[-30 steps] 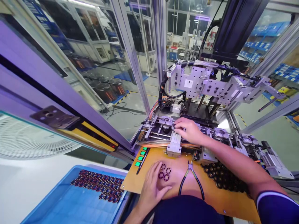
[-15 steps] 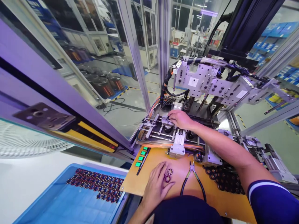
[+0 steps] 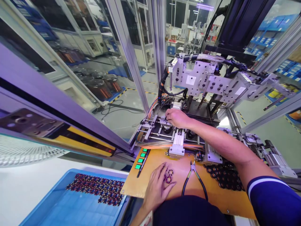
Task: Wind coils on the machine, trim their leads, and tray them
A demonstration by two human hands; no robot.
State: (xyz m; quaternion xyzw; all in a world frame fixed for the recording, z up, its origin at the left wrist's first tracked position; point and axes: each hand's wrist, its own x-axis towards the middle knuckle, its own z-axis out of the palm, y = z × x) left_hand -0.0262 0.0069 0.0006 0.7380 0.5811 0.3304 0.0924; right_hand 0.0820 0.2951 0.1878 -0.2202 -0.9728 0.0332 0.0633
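Observation:
My left hand (image 3: 156, 185) lies on the orange work board with its thumb apart from its fingers. Beside its fingertips are two small wound stator rings (image 3: 168, 179), close together, and another partly shows at the fingers. My right hand (image 3: 177, 118) reaches over to the machine's left metal fixture (image 3: 166, 122). Its fingers are pinched together at the top of that fixture, on a small dark piece mostly hidden by them. Cutting pliers (image 3: 193, 168) with black and yellow handles lie on the board between my forearms, jaws pointing away.
A blue tray (image 3: 70, 208) at the left holds many stator rings in rows. More dark rings (image 3: 223, 178) lie under my right forearm. Green buttons (image 3: 140, 160) and a black pen-like stick (image 3: 143, 163) sit at the board's left. A perforated metal tool head (image 3: 197, 75) hangs above the fixtures.
The view has shifted slightly. Both hands keep nearly the same places, the left on the board and the right pinching at the fixture.

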